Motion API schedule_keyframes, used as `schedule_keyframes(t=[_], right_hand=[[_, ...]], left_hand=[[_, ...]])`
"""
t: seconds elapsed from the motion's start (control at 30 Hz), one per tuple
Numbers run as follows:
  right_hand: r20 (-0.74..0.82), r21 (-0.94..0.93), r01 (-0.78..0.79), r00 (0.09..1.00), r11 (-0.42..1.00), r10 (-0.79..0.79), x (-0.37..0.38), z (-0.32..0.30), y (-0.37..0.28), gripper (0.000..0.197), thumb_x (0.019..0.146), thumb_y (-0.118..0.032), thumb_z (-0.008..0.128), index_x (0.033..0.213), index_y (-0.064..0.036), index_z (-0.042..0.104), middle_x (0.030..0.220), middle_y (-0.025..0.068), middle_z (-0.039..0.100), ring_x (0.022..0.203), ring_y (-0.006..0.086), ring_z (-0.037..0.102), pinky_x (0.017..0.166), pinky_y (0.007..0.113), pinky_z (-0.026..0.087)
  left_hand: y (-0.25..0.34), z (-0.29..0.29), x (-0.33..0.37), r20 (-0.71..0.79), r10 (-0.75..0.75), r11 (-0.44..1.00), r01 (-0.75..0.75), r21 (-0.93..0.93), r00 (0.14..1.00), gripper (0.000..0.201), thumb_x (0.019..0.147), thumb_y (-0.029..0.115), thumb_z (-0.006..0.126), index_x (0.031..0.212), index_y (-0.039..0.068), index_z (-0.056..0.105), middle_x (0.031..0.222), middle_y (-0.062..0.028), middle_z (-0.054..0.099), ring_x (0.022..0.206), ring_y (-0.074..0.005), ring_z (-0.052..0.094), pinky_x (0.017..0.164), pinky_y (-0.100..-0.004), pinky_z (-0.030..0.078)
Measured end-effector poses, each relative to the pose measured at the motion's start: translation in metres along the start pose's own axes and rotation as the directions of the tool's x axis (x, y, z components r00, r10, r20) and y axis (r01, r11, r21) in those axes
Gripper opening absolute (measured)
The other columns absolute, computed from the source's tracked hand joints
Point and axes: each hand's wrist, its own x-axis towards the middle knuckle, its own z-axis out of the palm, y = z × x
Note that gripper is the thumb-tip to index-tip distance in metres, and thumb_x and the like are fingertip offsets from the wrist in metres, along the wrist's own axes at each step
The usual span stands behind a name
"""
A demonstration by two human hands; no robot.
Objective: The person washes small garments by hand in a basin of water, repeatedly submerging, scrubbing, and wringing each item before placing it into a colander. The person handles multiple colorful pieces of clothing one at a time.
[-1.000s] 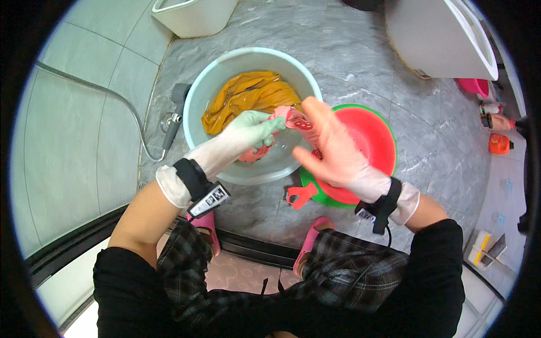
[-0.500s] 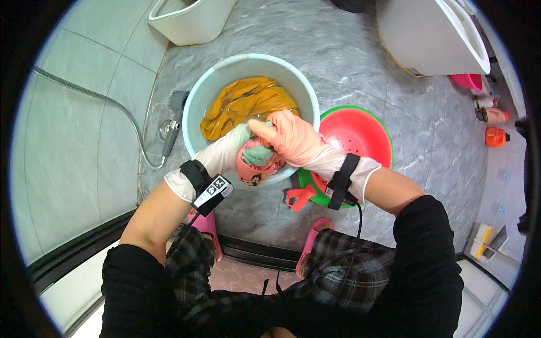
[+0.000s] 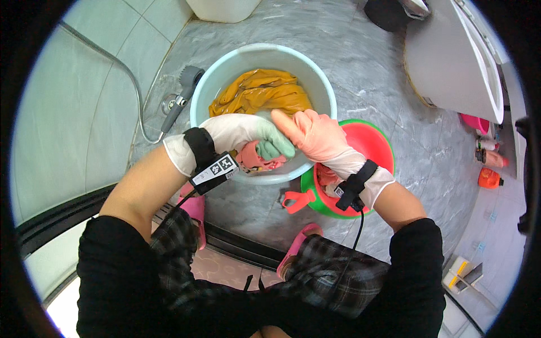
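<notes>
Over the near side of a light blue basin (image 3: 329,93), my two gloved hands are close together. My left hand (image 3: 273,141), in a white and green glove, is closed with its fingers curled round a pink printed garment (image 3: 248,155). The garment bulges out below and beside those fingers. My right hand (image 3: 318,135), in a pink and white glove, is closed right beside the left, thumb toward it; what its fingers grip is hidden. A mustard-yellow garment (image 3: 259,93) lies wet in the far part of the basin.
Right of the basin, a red colander (image 3: 369,143) sits in a green basin (image 3: 389,134), with pinkish cloth inside. A shower head (image 3: 189,79) and its hose (image 3: 135,84) lie at the left. Bottles (image 3: 489,178) stand along the right wall, past a white fixture (image 3: 451,67).
My hands have shifted slightly apart, the left fingers now turned over the pink garment. The whole view has shifted, so basin and colander appear a little further right.
</notes>
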Motion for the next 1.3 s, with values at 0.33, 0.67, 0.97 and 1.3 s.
schedule_keyframes(t=[0.33,0.67,0.97,1.3], right_hand=[[0.311,0.079,-0.286,0.917,0.955,0.249,0.019,0.017,0.001,0.012,0.081,-0.019,0.059,0.091,-0.0133,0.059,0.083,0.0121,0.067,0.079,0.0365,0.066,0.068,0.049,0.053],[0.423,0.452,-0.492,0.853,0.744,0.307,0.027,0.034,0.003,0.019,0.083,-0.016,0.054,0.094,-0.0062,0.066,0.083,0.0201,0.068,0.078,0.0356,0.067,0.07,0.044,0.051],[0.576,0.781,-0.623,0.69,-0.045,0.439,0.021,0.058,-0.01,0.008,0.079,-0.006,0.067,0.086,-0.0043,0.064,0.063,-0.0025,0.054,0.053,0.0074,0.044,0.05,0.027,0.036],[0.795,0.589,-0.641,0.568,-0.491,0.212,0.012,0.053,0.0,0.03,0.08,-0.011,0.067,0.059,-0.012,0.046,0.052,-0.0044,0.038,0.044,0.0074,0.029,0.043,0.029,0.018]], left_hand=[[0.02,0.027,0.006,-0.276,0.023,0.623,0.202,0.756,0.961,0.029,0.084,0.038,0.06,0.068,0.014,0.057,0.056,0.0022,0.057,0.046,-0.0111,0.053,0.041,-0.031,0.04],[0.031,0.019,0.016,-0.304,0.178,0.322,0.236,0.917,0.936,0.019,0.084,0.018,0.057,0.085,0.005,0.072,0.065,-0.0098,0.067,0.049,-0.0228,0.062,0.045,-0.0377,0.049],[0.039,0.006,0.035,-0.067,0.348,-0.2,0.143,0.969,0.935,0.024,0.082,0.026,0.059,0.086,0.008,0.074,0.08,-0.0131,0.072,0.069,-0.0257,0.071,0.061,-0.0473,0.053],[0.059,0.012,0.056,-0.121,0.136,-0.315,0.158,0.936,0.983,0.027,0.078,0.028,0.057,0.085,0.008,0.074,0.08,-0.0149,0.072,0.076,-0.0292,0.071,0.066,-0.0414,0.054]])
